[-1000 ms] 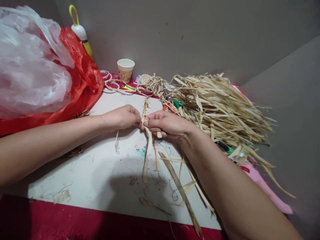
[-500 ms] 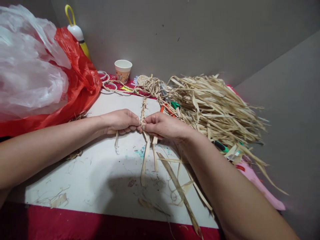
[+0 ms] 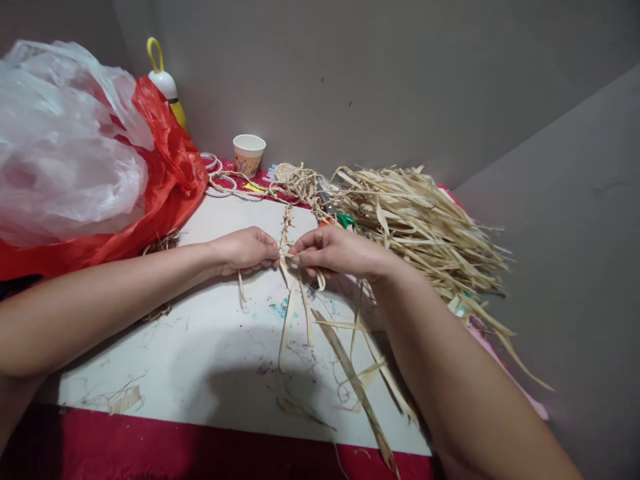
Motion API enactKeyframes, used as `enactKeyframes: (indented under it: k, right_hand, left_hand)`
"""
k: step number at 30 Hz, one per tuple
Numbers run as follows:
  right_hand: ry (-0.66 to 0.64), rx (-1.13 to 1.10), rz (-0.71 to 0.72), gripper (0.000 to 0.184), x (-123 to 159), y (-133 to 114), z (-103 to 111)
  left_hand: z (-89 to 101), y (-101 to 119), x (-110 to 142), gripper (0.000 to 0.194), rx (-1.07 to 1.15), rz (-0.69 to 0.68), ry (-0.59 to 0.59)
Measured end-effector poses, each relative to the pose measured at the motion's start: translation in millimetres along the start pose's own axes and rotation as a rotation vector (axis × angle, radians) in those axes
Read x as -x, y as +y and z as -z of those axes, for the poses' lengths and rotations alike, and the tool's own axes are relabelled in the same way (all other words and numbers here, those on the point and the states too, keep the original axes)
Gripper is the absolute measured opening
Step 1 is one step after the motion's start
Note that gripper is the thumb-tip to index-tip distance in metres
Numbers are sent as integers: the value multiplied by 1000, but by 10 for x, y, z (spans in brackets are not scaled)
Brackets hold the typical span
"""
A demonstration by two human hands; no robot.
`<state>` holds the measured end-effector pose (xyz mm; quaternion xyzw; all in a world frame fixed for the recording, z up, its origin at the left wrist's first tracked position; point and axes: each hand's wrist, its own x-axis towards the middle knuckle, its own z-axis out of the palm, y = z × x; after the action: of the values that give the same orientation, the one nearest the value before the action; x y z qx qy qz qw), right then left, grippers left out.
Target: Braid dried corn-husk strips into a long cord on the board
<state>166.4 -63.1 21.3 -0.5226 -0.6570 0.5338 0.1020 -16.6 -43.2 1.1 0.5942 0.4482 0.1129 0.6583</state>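
A narrow braid of dry straw (image 3: 287,223) runs away from me along the white board (image 3: 200,360). At its near end, my left hand (image 3: 250,250) pinches the braid from the left. My right hand (image 3: 325,252) is closed on a straw strand just to the right of the braid, with a curled end showing under the fingers. Loose strands (image 3: 287,327) hang from the braid's end toward me, lying over the board. One thin strand sticks out below my left hand. The fingertips partly hide the crossing of the strands.
A heap of dry straw (image 3: 425,227) lies at the right, with green-handled scissors (image 3: 345,220) at its edge. Behind are a paper cup (image 3: 249,155) and a coiled straw rope (image 3: 305,183). Plastic bags (image 3: 170,180) and a yellow-and-white bottle (image 3: 164,85) stand left. Loose leaf strips (image 3: 355,380) lie in front.
My right hand has drawn slightly away from my left, opening a small gap at the braid's end. A strand under my right hand now curls. The whole view has shifted a little.
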Motion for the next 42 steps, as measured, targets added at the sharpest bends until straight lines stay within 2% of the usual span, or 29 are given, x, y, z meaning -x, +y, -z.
enactKeyframes:
  k: [5, 8, 13, 16, 19, 23, 28, 32, 35, 39, 40, 42]
  right_hand:
    - [-25, 83, -48, 13, -6, -39, 260]
    - [56, 157, -65, 16, 35, -189, 426]
    - [362, 70, 119, 13, 179, -586, 674]
    - [643, 133, 220, 16, 319, -748, 779]
    - [891, 257, 242, 15, 529, -749, 857]
    - [1012, 251, 210, 11, 856, -493, 898]
    - [1034, 111, 56, 8, 1075, 47, 814]
    - [948, 63, 27, 12, 1139, 379, 616]
    - [772, 252, 55, 16, 1167, 489, 370]
    - [410, 691, 117, 41, 1138, 509, 4]
    - [364, 801, 111, 41, 1122, 507, -66]
    - [357, 968, 77, 31, 1101, 502, -147]
  left_hand:
    - [20, 15, 27, 24, 8, 0, -23]
    - [37, 3, 9, 22, 22, 0, -35]
    - [56, -23, -29, 20, 27, 1, -59]
    - [61, -22, -32, 18, 25, 11, -68]
    - [69, -18, -33, 19, 27, -3, -87]
    - [81, -20, -39, 19, 34, 6, -108]
    - [113, -51, -60, 16, 22, -11, -119]
    - [131, -59, -73, 16, -4, -19, -124]
    - [129, -43, -65, 16, -23, -20, -128]
    - [117, -16, -38, 17, -20, -17, -127]
    - [114, -10, -31, 17, -16, -17, -122]
    - [110, -5, -20, 16, -8, -11, -111]
